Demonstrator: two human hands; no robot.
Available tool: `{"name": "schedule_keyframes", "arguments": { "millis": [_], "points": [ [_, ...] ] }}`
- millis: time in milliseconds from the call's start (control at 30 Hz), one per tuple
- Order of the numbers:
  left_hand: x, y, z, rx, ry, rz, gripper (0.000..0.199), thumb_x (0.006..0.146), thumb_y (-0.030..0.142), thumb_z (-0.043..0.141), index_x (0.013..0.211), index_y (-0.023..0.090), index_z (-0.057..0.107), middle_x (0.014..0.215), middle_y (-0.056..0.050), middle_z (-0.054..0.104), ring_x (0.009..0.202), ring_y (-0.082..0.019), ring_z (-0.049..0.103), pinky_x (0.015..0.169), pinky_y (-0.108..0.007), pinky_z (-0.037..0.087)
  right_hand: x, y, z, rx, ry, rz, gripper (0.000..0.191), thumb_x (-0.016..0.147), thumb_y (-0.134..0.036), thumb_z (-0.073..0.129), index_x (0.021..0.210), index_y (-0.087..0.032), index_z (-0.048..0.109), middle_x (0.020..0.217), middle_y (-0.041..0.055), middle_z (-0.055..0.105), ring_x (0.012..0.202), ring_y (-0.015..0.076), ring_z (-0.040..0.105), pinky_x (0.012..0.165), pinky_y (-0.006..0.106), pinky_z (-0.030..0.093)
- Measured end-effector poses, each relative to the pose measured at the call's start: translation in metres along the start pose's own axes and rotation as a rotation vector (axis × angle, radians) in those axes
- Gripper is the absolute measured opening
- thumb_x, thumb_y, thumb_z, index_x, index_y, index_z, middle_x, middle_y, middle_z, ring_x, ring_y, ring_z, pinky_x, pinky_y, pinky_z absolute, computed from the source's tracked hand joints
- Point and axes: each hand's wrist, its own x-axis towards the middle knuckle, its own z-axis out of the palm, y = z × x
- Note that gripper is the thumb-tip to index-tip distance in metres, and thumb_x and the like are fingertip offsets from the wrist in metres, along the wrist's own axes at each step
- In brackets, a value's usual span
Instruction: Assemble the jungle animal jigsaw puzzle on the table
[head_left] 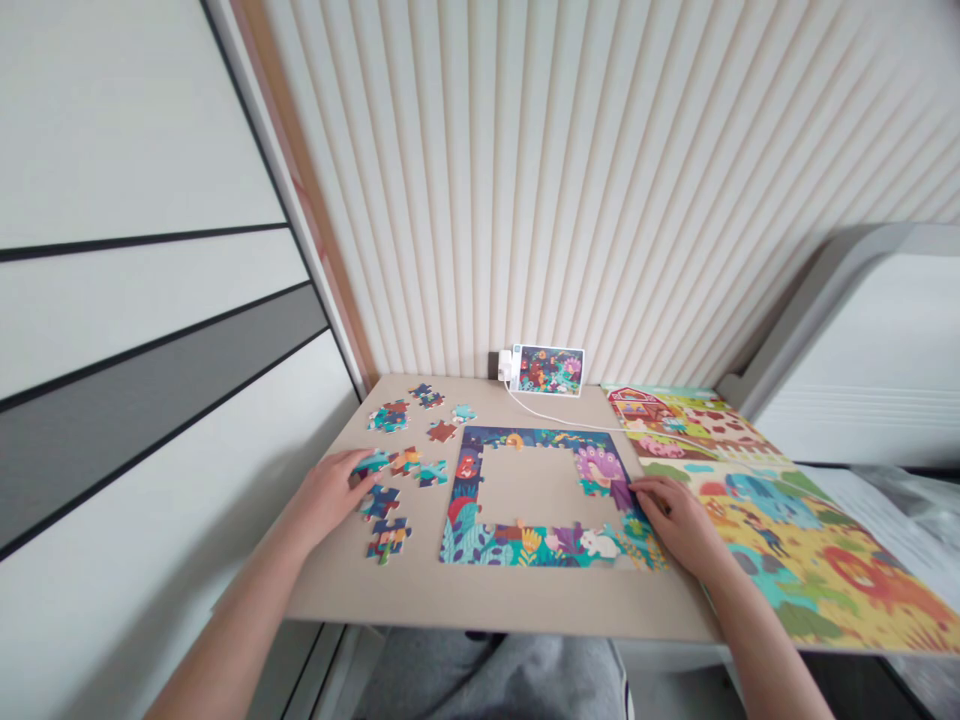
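Note:
A jigsaw puzzle (pixel 529 547) lies on the table, its border joined into a frame around a bare middle. A purple section (pixel 598 466) is attached inside its right side. My left hand (pixel 331 497) is left of the puzzle, thumb and fingers closed around a teal puzzle piece (pixel 372 462). Close by lie orange pieces (pixel 406 460), a teal piece (pixel 433 473) and dark blue pieces (pixel 385 503). Resting at the puzzle's right edge, my right hand (pixel 671 515) has its fingers stretched out and holds nothing visible.
A picture card (pixel 551 371) with the puzzle's image leans at the back beside a white charger (pixel 505 366). Its cable (pixel 555 417) runs rightward across the table (pixel 480 603). Colourful animal picture boards (pixel 810 560) cover the right side. More loose pieces (pixel 388 416) lie back left.

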Motion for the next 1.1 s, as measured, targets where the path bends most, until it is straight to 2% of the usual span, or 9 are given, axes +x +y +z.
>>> {"name": "schedule_keyframes", "arguments": {
  "millis": [133,333,667,867,967,1100],
  "points": [
    [-0.001,0.000,0.003,-0.003,0.034,-0.002,0.052,0.095,0.059,0.052,0.126,0.020,0.067,0.127,-0.011,0.070,0.120,-0.031,0.064,0.107,-0.044,0.048,0.000,0.002,0.000,-0.002,-0.008,-0.003,0.028,0.095,-0.038,0.054,0.105,-0.027,0.078,0.113,0.0098,0.075,0.104,0.0303,0.069,0.097,0.050,0.053],
    [-0.003,0.006,0.004,-0.030,0.076,0.034,0.047,0.094,0.060,0.055,0.120,0.024,0.068,0.120,-0.010,0.071,0.114,-0.030,0.065,0.106,-0.044,0.049,-0.001,0.003,0.000,-0.011,-0.014,0.000,0.029,0.096,-0.040,0.053,0.105,-0.026,0.077,0.113,0.0103,0.074,0.104,0.0305,0.068,0.095,0.050,0.053],
    [-0.007,0.029,-0.008,-0.184,0.194,0.080,0.040,0.098,0.044,0.057,0.132,0.025,0.061,0.130,-0.008,0.061,0.125,-0.026,0.059,0.113,-0.040,0.046,-0.001,0.008,0.000,-0.043,-0.033,-0.013,0.029,0.097,-0.042,0.053,0.107,-0.027,0.076,0.115,0.0087,0.074,0.107,0.0310,0.067,0.095,0.049,0.053],
    [-0.010,0.029,-0.003,-0.167,0.128,0.113,0.043,0.099,0.043,0.054,0.139,0.027,0.057,0.138,-0.008,0.060,0.130,-0.027,0.057,0.114,-0.044,0.045,0.000,0.011,0.002,-0.039,-0.028,-0.020,0.030,0.097,-0.042,0.053,0.107,-0.027,0.076,0.114,0.0100,0.074,0.106,0.0312,0.068,0.096,0.050,0.053],
    [-0.002,0.024,-0.002,-0.152,0.132,0.111,0.043,0.100,0.043,0.050,0.138,0.025,0.058,0.138,-0.009,0.062,0.130,-0.027,0.057,0.115,-0.045,0.044,-0.001,0.010,0.002,-0.031,-0.025,-0.019,0.030,0.096,-0.041,0.053,0.106,-0.026,0.077,0.114,0.0103,0.074,0.105,0.0312,0.068,0.096,0.050,0.053],
    [0.028,0.014,-0.004,0.007,0.082,0.051,0.045,0.098,0.041,0.047,0.137,0.021,0.060,0.141,-0.011,0.061,0.133,-0.030,0.055,0.116,-0.048,0.042,-0.001,0.006,0.002,-0.017,-0.018,-0.011,0.029,0.095,-0.041,0.054,0.105,-0.027,0.077,0.113,0.0103,0.074,0.104,0.0317,0.068,0.096,0.051,0.053]
  ]
}}
